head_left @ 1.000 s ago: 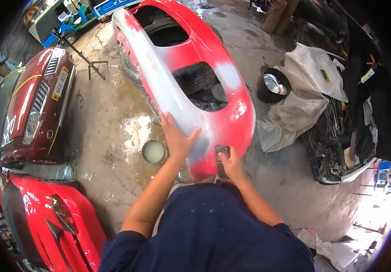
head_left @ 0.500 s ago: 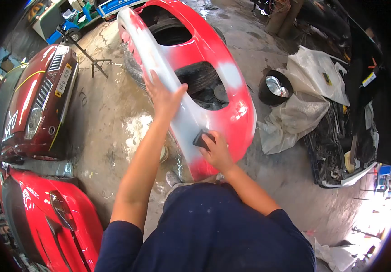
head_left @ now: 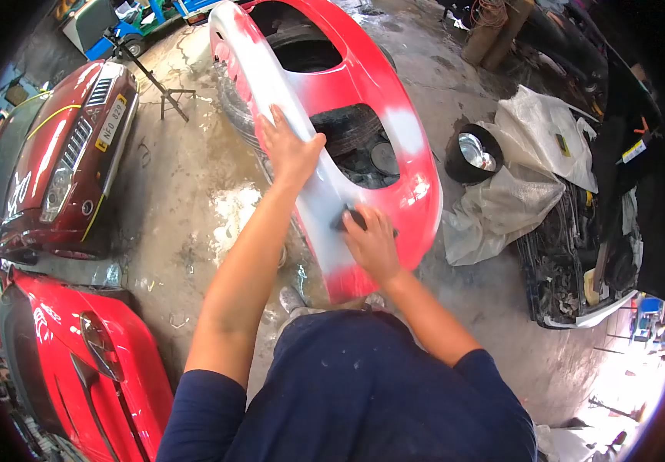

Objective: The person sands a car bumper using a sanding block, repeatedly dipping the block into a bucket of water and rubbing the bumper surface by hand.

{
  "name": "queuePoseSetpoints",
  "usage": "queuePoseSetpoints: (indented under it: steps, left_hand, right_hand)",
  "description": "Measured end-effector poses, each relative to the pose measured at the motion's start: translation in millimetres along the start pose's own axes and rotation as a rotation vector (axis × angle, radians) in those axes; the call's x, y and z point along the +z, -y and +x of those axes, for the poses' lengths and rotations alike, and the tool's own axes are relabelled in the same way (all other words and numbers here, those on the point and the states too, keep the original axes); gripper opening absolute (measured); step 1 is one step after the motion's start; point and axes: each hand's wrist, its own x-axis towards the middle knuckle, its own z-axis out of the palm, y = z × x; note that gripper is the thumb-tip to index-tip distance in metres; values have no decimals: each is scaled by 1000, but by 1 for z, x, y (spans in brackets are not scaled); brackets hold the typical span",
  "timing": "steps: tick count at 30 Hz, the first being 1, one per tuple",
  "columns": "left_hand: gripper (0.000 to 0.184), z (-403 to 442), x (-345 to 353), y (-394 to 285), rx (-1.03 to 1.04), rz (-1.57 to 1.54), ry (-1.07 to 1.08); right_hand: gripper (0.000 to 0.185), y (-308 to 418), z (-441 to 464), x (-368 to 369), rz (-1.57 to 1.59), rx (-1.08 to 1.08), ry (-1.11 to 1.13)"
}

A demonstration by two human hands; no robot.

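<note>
A car bumper (head_left: 321,92), red with pale grey-white patches, lies in front of me on top of tires (head_left: 236,112). My left hand (head_left: 290,150) rests open on its grey edge, with the thumb apart from the fingers. Lower on the bumper, my right hand (head_left: 372,240) presses a dark sanding pad (head_left: 345,219) against the grey surface. Its fingers are bent around the pad and cover part of it. Two large openings in the bumper show the tires beneath.
A black bucket (head_left: 474,152) stands on the wet concrete floor to the right, beside plastic sheeting (head_left: 536,146) over car parts (head_left: 571,254). At left are a maroon car (head_left: 63,162), a red car body part (head_left: 86,362) and a black tripod stand (head_left: 164,92).
My right hand and the sanding pad have moved a little up the bumper, and the pad has turned. My left hand stays on the edge. The whole view has shifted slightly.
</note>
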Motion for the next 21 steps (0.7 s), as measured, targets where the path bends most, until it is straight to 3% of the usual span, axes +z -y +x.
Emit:
queuePoseSetpoints:
  steps: [4,10,16,21]
  left_hand:
    - [123,5,2,9,46,35,-27]
    - [122,2,1,2,8,26,-3]
    - [121,1,-2,4,22,45,4]
    - [119,-3,-2,4,26,17,12]
  right_hand:
    - [53,15,73,-1,29,78,-46]
    - [54,-5,-70,20,1,33,21]
    - [57,19,47,10,54,139,-129]
    - [57,4,-47,24,9,111,-42]
